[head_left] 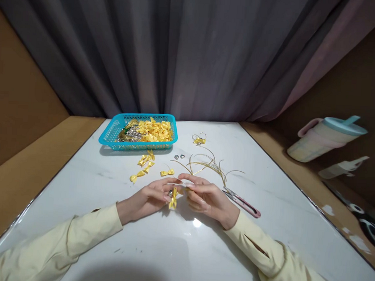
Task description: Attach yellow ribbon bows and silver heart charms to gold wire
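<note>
Between my two hands, above the white table, hangs a yellow ribbon bow (173,199) with a small silvery piece at its top left. My left hand (151,196) has thumb and fingers closed on the bow's edge near that piece. Just to the right, my right hand (205,196) pinches a thin gold cord, most of it hidden by the fingers. Beyond my hands lie another yellow bow (167,172) with a cord, two small silvery pieces (179,157) and a spread of gold cords (213,165). Pink-handled thread snips (242,202) rest beside my right wrist.
A blue basket (137,145) at the back left holds many yellow bows, silvery pieces and a cord bundle. More loose bows (142,171) lie before it. A bow with looped cord (199,140) sits farther back. A tumbler (326,139) and a bottle (338,168) stand at the right.
</note>
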The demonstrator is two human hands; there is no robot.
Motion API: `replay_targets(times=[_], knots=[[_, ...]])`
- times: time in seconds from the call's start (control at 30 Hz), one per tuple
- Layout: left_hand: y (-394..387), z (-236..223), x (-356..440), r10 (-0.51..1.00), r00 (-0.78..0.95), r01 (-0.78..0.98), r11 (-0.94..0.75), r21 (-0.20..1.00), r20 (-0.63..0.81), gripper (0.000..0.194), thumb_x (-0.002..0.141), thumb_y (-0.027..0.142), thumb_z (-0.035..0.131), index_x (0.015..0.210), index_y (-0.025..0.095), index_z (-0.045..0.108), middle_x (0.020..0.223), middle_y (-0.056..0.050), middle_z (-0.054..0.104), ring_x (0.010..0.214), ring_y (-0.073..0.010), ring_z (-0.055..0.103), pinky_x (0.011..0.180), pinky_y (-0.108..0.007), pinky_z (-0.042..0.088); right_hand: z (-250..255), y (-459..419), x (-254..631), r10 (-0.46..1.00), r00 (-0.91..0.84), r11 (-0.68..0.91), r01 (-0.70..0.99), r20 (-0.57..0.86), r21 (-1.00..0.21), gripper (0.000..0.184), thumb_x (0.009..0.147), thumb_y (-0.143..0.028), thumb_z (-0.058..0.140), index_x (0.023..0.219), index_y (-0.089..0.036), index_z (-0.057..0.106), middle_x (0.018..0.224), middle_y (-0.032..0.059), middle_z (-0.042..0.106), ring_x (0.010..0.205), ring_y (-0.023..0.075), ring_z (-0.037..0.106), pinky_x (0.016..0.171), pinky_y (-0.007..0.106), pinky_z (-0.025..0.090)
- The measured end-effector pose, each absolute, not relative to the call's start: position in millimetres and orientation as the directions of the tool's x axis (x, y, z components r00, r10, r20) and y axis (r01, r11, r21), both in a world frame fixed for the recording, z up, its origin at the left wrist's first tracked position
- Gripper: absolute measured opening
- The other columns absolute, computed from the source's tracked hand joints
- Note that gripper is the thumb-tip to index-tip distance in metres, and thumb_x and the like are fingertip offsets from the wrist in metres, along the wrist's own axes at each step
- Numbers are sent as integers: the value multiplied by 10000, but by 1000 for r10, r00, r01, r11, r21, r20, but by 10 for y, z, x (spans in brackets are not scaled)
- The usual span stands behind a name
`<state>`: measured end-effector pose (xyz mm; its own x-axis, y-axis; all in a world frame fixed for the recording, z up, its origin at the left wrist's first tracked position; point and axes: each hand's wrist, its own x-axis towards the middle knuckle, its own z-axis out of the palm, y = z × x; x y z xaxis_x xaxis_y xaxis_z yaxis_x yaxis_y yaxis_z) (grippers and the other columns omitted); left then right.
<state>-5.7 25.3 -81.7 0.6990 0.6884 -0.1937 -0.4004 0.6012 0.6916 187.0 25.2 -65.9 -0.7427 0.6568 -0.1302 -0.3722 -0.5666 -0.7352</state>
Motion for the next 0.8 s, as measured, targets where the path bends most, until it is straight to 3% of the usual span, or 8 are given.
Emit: replay_targets(times=[0.1, 0.3, 0.53, 0.67, 0.8], knots=[[263, -821, -55, 709, 676, -418, 594, 687, -202, 467, 558, 2, 634, 1007, 121, 593, 961, -73, 575, 801, -142, 508, 703, -242, 350, -650, 252, 1875, 683, -721, -543, -395, -117, -741, 294, 741, -238, 637, 1019, -205, 547, 362, -97, 438, 287, 47, 227, 349, 199, 132], [263, -844, -75, 694, 688, -394, 602, 694, -212, 323, 577, 21, 641, 885, 107, 602, 781, -41, 563, 669, -117, 484, 644, -237, 333, -642, 247, 1851, 686, -715, -551, -387, -137, -739, 317, 716, -229, 676, 1002, -202, 543, 501, -68, 540, 291, 19, 271, 343, 191, 126], [242, -809, -47, 648, 740, -361, 609, 706, -180, 311, 626, 105, 655, 927, 95, 581, 810, -61, 558, 695, -138, 481, 657, -252, 345, -717, 250, 1825, 652, -753, -575, -410, -94, -708, 361, 740, -224, 680, 1062, -185, 522, 681, -23, 644, 290, 10, 356, 304, 171, 160], [207, -777, -28, 650, 737, -280, 541, 793, -183, 198, 731, 171, 638, 908, 137, 555, 808, -42, 552, 723, -141, 492, 648, -243, 344, -731, 238, 1805, 630, -774, -569, -407, -61, -715, 366, 771, -232, 661, 1093, -169, 499, 683, -16, 644, 291, 4, 344, 312, 168, 166], [179, -768, -27, 655, 731, -209, 482, 851, -191, 120, 743, 153, 640, 831, 146, 557, 737, -6, 535, 629, -105, 445, 582, -224, 307, -726, 226, 1794, 616, -786, -569, -405, -46, -716, 363, 790, -237, 639, 1112, -167, 486, 628, -34, 620, 297, 14, 340, 320, 167, 180]])
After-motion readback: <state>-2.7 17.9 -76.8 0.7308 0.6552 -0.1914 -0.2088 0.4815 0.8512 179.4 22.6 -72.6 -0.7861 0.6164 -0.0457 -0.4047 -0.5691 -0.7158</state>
